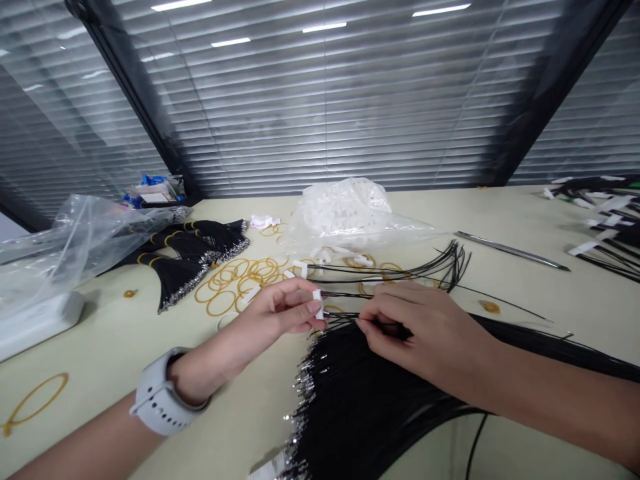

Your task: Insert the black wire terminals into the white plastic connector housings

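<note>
My left hand (280, 311) pinches a small white plastic connector (317, 303) between thumb and fingers, with several thin black wires running from it to the right. My right hand (420, 327) grips a few black wires (385, 327) drawn from a large bundle of black wires (360, 407) with crimped metal terminals along its left end. The two hands are close together above that bundle. A fanned group of wires (445, 267) rises beyond them. A grey smartwatch (163, 400) is on my left wrist.
Loose amber rubber bands (235, 283) and banded black wire bundles (190, 260) lie on the cream table (100, 360). Farther off are clear plastic bags (345, 213), a long steel tool (510, 250) and wires with white connectors (605, 227). Window blinds stand behind.
</note>
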Demonstrator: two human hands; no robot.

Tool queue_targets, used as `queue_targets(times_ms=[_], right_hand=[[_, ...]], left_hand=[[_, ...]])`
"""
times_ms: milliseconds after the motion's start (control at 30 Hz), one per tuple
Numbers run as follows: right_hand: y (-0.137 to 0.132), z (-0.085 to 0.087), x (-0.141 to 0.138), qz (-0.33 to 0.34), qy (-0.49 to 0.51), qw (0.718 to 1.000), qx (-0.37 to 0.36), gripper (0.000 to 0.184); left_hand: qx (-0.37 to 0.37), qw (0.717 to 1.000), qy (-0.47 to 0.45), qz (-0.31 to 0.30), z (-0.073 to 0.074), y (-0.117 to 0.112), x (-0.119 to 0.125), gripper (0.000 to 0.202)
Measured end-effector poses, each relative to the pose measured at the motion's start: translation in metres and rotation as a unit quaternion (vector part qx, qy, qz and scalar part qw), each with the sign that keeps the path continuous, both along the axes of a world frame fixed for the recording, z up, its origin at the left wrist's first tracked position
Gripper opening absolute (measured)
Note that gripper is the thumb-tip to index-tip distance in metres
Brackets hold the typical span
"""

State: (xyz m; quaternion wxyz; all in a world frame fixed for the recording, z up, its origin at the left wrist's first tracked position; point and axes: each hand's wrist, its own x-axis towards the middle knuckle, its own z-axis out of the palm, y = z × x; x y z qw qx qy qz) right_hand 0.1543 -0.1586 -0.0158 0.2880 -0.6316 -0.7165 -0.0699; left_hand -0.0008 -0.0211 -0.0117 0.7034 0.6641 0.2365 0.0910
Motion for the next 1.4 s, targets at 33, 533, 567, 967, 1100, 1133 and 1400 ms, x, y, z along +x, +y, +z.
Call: queue_targets(times_ms=[33,533,567,967,1100,1133,1400], right_hand=[[0.000,0.000,0.000,0.002,0.001,1.000,0.000,0.012],[-0.001,-0.001,-0.002,0.004,0.000,1.000,0.016,0.010],[-0.001,-0.001,-0.002,0.001,0.001,1.000,0.015,0.010],[0.001,-0.001,-0.003,0.004,0.015,1.000,0.000,0.009],[0.002,-0.005,-0.002,-0.003,0.009,1.000,-0.017,0.009],[0.002,-0.006,-0.002,0.007,0.004,1.000,-0.011,0.009],[0.000,-0.010,-0.009,0.042,-0.043,0.997,0.040,0.010]], left_hand=[[0.000,1.000,0.002,0.000,0.000,0.000,0.000,0.018],[0.014,1.000,0.008,-0.003,0.000,0.000,0.001,0.022],[0.014,1.000,0.008,-0.005,0.000,0.000,0.001,0.022],[0.024,1.000,0.002,-0.013,0.001,-0.004,0.000,0.019],[0.023,0.999,-0.025,-0.020,-0.001,-0.009,0.000,0.017],[0.024,0.999,-0.030,-0.023,-0.002,-0.011,0.000,0.017],[0.031,0.998,-0.045,-0.024,-0.008,-0.020,0.002,0.017]])
